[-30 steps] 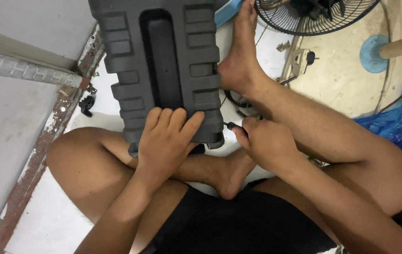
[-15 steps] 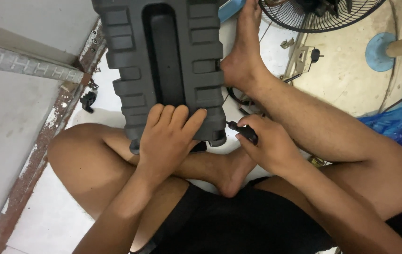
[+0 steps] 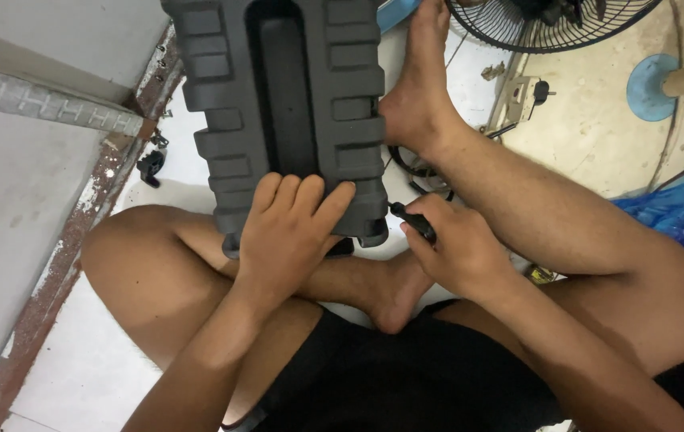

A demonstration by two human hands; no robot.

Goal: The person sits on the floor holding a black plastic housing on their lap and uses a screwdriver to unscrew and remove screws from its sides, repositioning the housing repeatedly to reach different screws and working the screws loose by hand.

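Your left hand (image 3: 290,232) lies flat on the near end of the dark grey ribbed plastic housing (image 3: 282,104), fingers stretched forward and held close together, the thumb set a little apart on the right, pressing down on its surface. The housing stands on the white tiled floor (image 3: 86,368) between your legs, its long central groove running away from you, its near edge resting over your folded left shin. Your right foot (image 3: 414,96) braces against the housing's right side, touching it.

Your right hand (image 3: 454,248) is curled tight around the black handle of a screwdriver (image 3: 416,222), fingers wrapped and pressed together, thumb on top. The tool's tip points left at the housing's lower right corner, just beside a round foot there; you cannot tell whether the tip actually touches.

Beyond your right leg a black fan grille (image 3: 550,20) stands on the beige floor, with a white socket strip (image 3: 522,96) near it and crumpled blue plastic sheet (image 3: 678,208) at the right edge
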